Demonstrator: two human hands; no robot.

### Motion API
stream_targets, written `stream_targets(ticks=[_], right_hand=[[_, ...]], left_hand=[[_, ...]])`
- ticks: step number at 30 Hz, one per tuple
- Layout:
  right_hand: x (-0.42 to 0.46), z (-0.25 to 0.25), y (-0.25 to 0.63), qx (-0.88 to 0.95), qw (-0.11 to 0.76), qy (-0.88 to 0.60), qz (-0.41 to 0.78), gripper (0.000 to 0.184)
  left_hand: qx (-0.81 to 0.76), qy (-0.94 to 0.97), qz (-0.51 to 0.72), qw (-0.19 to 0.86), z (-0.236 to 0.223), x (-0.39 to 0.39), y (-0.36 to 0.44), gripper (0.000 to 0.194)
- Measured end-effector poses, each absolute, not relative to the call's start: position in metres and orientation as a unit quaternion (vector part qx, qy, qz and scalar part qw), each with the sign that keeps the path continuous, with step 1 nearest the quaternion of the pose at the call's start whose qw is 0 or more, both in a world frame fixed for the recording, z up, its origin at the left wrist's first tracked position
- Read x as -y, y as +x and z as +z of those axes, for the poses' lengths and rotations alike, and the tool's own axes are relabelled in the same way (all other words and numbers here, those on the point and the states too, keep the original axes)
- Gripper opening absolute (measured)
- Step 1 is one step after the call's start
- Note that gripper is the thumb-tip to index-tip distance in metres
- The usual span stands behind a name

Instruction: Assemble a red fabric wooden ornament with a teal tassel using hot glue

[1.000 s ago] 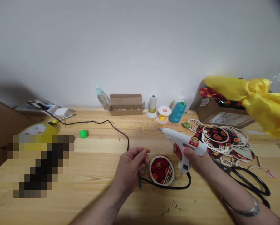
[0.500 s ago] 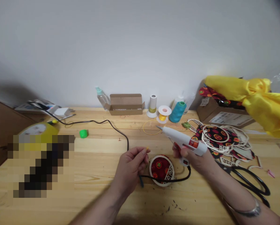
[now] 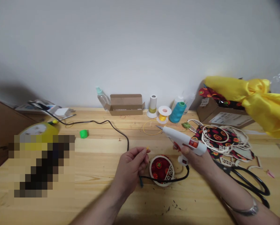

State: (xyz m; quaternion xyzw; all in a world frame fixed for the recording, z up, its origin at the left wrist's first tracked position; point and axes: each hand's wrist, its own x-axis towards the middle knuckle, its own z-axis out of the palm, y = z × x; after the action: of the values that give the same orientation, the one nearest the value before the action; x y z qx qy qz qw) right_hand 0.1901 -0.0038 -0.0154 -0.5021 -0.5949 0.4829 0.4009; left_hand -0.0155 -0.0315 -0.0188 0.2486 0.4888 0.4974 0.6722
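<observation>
My right hand (image 3: 189, 154) is wrapped round a white hot glue gun (image 3: 177, 137), fingers at its red trigger, the metal nozzle pointing up and left. Between thumb and forefinger, my left hand (image 3: 132, 164) pinches a small piece of yellow cord (image 3: 147, 148); only its tip shows. A dark teal strand (image 3: 141, 182) shows below that hand. Between my hands lies a round wood-rimmed ornament (image 3: 159, 168) with red patterned fabric and a fretwork corner. The glue gun's black cable (image 3: 177, 180) crosses its lower part and passes behind my left hand.
Black-handled scissors (image 3: 249, 181) and a pile of fretwork rings and fabric (image 3: 219, 137) lie at right. Along the wall stand a spray bottle (image 3: 102, 98), an open cardboard box (image 3: 126, 106), a yellow cord spool (image 3: 163, 116) and a teal thread cone (image 3: 178, 112). A green cap (image 3: 83, 134) sits left.
The glue gun's handle and my right hand have shifted very slightly to the left, with the trigger fingers changing position a little. My left hand stays in place.
</observation>
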Motion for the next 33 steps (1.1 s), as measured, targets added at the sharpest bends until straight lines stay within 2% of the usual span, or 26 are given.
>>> stream_targets(ticks=[6, 12, 16, 21, 30, 33], right_hand=[[0.002, 0.001, 0.179, 0.535, 0.402, -0.577, 0.468, 0.039], [0.005, 0.011, 0.157, 0.580, 0.434, -0.527, 0.444, 0.031], [0.007, 0.014, 0.136, 0.632, 0.423, -0.474, 0.443, 0.024], [0.008, 0.021, 0.124, 0.667, 0.388, -0.452, 0.447, 0.035], [0.010, 0.034, 0.132, 0.696, 0.338, -0.407, 0.485, 0.056], [0.010, 0.024, 0.147, 0.726, 0.302, -0.470, 0.400, 0.048]], left_hand=[[-0.480, 0.319, 0.460, 0.675, -0.016, 0.039, -0.013, 0.021], [-0.441, 0.463, 0.395, 0.660, 0.002, 0.049, -0.007, 0.015], [-0.386, 0.507, 0.365, 0.679, 0.005, 0.050, -0.005, 0.016], [-0.375, 0.503, 0.376, 0.682, 0.003, 0.048, -0.006, 0.023], [-0.426, 0.580, 0.419, 0.553, 0.003, 0.039, -0.022, 0.019], [-0.444, 0.595, 0.427, 0.516, 0.003, 0.032, -0.029, 0.017]])
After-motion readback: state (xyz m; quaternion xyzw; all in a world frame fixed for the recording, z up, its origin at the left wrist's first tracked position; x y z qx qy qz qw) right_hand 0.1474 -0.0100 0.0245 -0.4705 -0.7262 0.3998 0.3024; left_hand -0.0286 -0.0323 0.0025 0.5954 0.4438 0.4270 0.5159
